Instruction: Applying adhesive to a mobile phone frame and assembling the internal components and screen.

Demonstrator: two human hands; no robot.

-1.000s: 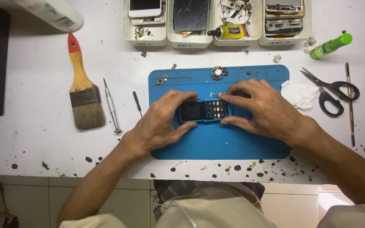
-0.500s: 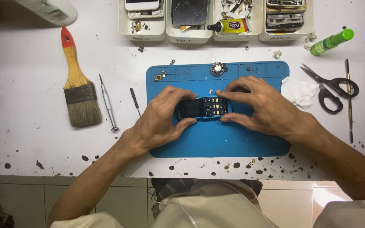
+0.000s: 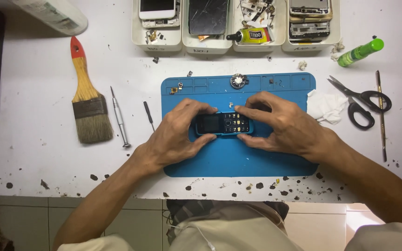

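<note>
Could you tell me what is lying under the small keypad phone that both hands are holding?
The keypad phone lies on the blue work mat, gripped by the left hand and right hand. The mat directly beneath is covered, so anything there is hidden.

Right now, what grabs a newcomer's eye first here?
Both hands, left hand and right hand, grip a small keypad phone lying on the blue mat at the centre of the white bench. A paintbrush with a red-tipped handle lies to the left, black scissors to the right.
</note>
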